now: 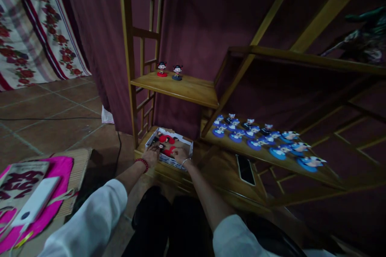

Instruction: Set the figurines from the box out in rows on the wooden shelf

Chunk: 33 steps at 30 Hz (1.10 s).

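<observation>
An open white cardboard box (190,144) stands on the low wooden shelf, with several small red and black figurines (167,139) lying in it. Both of my hands reach into this box. My left hand (150,155), with a red bead bracelet, is closed at the left side; its fingertips are partly hidden among the dark pieces. From the right, my right hand (181,156), wearing a silver bracelet, pinches at the edge of a red-based figurine (169,151). On the shelf above stand a figurine with a red base (162,69) and one with a dark base (177,72).
Several blue-based figurines (253,130) stand in rows on the shelf at right. A phone (245,169) lies on the lower board. Wooden posts (128,48) frame the shelf. At left, a white power bank (37,200) rests on a pink cloth (64,166).
</observation>
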Tool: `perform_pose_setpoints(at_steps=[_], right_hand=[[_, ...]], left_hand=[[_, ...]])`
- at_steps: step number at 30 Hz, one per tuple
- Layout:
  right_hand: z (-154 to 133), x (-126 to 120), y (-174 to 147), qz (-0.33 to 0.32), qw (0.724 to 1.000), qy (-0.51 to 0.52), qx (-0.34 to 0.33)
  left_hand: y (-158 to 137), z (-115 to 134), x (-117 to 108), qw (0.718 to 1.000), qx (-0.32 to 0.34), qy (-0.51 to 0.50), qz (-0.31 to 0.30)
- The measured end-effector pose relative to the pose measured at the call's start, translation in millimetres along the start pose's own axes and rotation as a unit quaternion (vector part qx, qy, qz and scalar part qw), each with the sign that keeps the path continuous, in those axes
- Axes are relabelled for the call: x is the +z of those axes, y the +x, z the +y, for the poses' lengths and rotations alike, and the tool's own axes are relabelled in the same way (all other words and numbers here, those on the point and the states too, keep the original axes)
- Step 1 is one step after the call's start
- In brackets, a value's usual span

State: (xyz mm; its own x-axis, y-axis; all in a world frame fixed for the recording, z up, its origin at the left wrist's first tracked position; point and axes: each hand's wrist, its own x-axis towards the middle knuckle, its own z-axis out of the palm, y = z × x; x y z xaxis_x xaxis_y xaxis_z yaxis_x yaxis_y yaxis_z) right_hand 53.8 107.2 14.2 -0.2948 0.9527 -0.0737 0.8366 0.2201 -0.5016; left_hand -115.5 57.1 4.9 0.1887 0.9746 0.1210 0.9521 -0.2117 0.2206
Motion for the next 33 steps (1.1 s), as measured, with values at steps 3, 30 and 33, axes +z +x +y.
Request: perform_pose_setpoints(at_steps=[3,30,33], right_hand=[[5,11,13,-0.016,1.0,0.005,-0.005],[-4,74,90,-0.028,0.999,0.042,0.02],[1,80,94,-0.029,0.998,0.051,0.02]], left_hand=[[-5,-3,19,1.0,-0.001,0.013,0.014],[-10,3,61,0.978,-0.002,0.017,0.21],[-10,2,61,0.979,-0.005,0.016,0.201]])
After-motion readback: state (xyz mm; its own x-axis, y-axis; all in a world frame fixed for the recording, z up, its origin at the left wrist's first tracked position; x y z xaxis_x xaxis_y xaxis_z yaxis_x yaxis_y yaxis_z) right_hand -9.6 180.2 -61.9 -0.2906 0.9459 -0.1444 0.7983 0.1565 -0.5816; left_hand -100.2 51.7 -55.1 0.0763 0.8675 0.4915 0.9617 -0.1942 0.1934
